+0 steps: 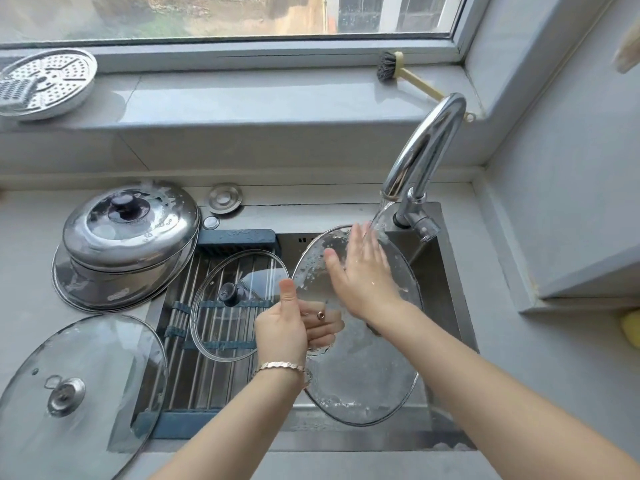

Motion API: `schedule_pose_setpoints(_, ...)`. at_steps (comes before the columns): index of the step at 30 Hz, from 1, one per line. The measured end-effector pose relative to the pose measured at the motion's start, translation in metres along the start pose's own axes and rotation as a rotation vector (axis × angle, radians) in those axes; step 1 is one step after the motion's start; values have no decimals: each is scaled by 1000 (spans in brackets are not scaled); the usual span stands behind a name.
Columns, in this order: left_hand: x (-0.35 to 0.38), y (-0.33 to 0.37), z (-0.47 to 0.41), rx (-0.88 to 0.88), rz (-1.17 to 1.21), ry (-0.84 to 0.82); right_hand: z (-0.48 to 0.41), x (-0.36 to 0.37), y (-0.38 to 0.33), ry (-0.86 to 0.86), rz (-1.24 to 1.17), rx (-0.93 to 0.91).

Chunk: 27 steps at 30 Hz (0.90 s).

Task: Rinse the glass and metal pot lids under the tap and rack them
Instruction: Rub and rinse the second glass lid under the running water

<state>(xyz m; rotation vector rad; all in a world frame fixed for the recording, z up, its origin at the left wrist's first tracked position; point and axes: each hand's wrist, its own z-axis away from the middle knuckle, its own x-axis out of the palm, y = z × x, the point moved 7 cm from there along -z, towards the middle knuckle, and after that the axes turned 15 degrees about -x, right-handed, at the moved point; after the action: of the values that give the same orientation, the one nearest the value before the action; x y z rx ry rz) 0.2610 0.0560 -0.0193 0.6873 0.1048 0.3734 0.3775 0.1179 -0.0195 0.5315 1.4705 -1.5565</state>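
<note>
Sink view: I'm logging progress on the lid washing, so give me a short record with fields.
tap: running
lid being rinsed: glass lid, held over the sink
left hand: grips that lid's edge
right hand: flat on the lid, open, under the stream
on rack: small glass lid
on counter: metal lids, stacked, soapy; large glass lid

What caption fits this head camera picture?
Left hand holds a soapy glass lid under the running tap while right hand rubs it.
</note>
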Motion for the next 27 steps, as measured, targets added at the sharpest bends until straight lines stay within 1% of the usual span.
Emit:
schedule_pose_setpoints(1,0,1,0,15,-6,12,1,0,-4,-6,-12,11)
schedule_pose_setpoints(2,-1,3,-1,29,-17,38,4,5,-16,-21,5,-54)
schedule_pose_setpoints(4,-6,6,-4,52,-53,89,13,15,-43,-62,84,-265)
schedule_pose_setpoints(5,-7,6,-6,56,-55,93,15,15,-47,-61,97,-325)
schedule_pose_setpoints(6,-7,7,-6,50,-38,75,10,10,-43,-41,87,-320)
schedule_pose_setpoints(7,-4,8,-5,41,-18,39,2,2,-31,-1,50,-228)
schedule_pose_setpoints(8,-1,8,-3,35,-5,-2,-5,-7,-17,39,9,-97)
schedule_pose_setpoints(9,3,9,-1,35,-2,-28,-9,-11,-7,52,-34,8)
schedule_pose_setpoints(10,5,10,0,38,-5,-35,-10,-11,-6,38,-53,40)
schedule_pose_setpoints(11,6,11,0,43,-11,-25,-8,-6,-13,11,-42,-4)
schedule_pose_setpoints(13,4,15,-2,59,-16,14,-2,5,-33,-45,22,-193)
schedule_pose_setpoints(14,2,16,-3,61,-17,28,0,5,-35,-50,51,-246)
schedule_pose_setpoints(15,2,18,-3,61,-20,30,-3,2,-26,-31,50,-222)
schedule_pose_setpoints(16,3,18,-2,59,-22,12,-9,-3,-10,6,15,-121)
schedule_pose_setpoints(18,6,19,-1,68,-22,-32,-19,-9,34,82,-164,215)
schedule_pose_setpoints(20,5,20,1,81,-13,-39,-18,-5,74,99,-360,565)
schedule_pose_setpoints(21,5,20,1,83,-6,-36,-16,-1,87,104,-416,687)
schedule_pose_setpoints(22,4,21,1,85,0,-33,-15,0,93,116,-458,757)
schedule_pose_setpoints(23,5,21,1,88,7,-30,-18,0,94,131,-488,780)
schedule_pose_setpoints(24,6,21,0,88,12,-26,-22,-3,88,151,-493,761)
schedule_pose_setpoints(25,7,21,0,88,17,-19,-28,-8,78,179,-467,698)
schedule_pose_setpoints(27,12,22,-1,84,24,-10,-38,-19,46,244,-369,476)
